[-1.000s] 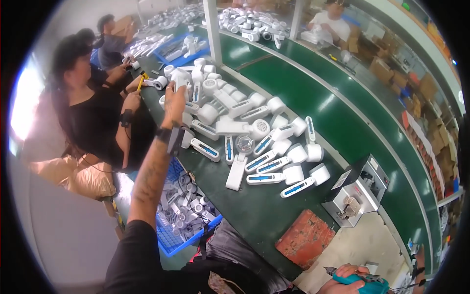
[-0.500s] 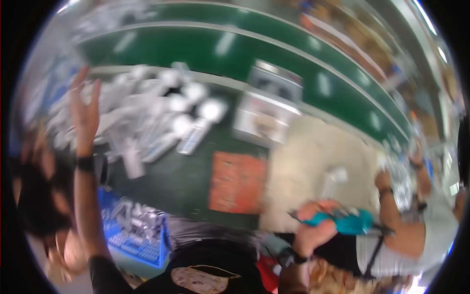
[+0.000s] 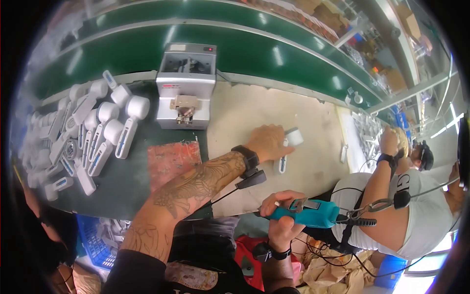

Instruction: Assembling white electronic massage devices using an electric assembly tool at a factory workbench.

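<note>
My left hand [image 3: 268, 142] reaches across to a white scoop-shaped device [image 3: 294, 136] on the beige mat. Its fingers close around the device's neck; the round cup shows beyond them and the slim handle below. They hide the part between. In my right hand [image 3: 281, 218] is a teal electric screwdriver [image 3: 316, 214], held level near the table's front edge. The tip points left, and a clip and cable hang on its rear end.
A pile of similar white devices [image 3: 93, 130] covers the table's left side. A grey machine [image 3: 186, 88] stands at the back, behind a worn red pad [image 3: 172, 159]. A blue basket [image 3: 93, 240] of parts sits lower left. At the right, another person works beside clear plastic pieces.
My left hand has swung from above the pile at the left to the device on the mat. The view has turned right. The screwdriver stays in my right hand.
</note>
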The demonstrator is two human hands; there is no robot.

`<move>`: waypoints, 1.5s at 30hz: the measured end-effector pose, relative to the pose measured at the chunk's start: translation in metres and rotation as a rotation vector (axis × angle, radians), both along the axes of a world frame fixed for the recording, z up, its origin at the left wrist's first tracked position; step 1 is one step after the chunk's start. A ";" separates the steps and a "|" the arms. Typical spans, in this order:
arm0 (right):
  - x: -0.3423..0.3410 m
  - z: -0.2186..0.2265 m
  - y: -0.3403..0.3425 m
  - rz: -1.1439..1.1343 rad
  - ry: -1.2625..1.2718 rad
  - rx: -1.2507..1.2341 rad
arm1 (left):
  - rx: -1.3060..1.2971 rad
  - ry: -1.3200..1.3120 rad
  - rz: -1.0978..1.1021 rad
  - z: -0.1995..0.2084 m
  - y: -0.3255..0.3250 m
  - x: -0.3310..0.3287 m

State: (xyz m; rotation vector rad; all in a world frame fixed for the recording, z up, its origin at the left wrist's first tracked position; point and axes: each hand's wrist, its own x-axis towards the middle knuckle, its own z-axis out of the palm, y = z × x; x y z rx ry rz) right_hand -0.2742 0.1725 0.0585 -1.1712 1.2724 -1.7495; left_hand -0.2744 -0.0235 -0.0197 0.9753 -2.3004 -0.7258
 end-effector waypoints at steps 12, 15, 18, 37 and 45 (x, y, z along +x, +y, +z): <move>-0.028 -0.038 -0.053 -0.188 0.178 0.017 | 0.067 0.077 -0.088 0.072 0.036 0.148; -0.014 -0.029 -0.068 -0.108 0.163 0.030 | -0.058 0.042 -0.090 0.081 0.041 0.198; 0.001 -0.024 -0.077 -0.061 0.133 -0.014 | -0.110 0.014 -0.086 0.062 0.040 0.226; 0.116 0.015 -0.220 0.232 0.134 -0.238 | -0.232 0.159 -0.080 0.022 0.026 0.265; 0.117 0.000 -0.222 0.292 0.074 -0.186 | -0.195 0.145 -0.075 0.022 0.027 0.266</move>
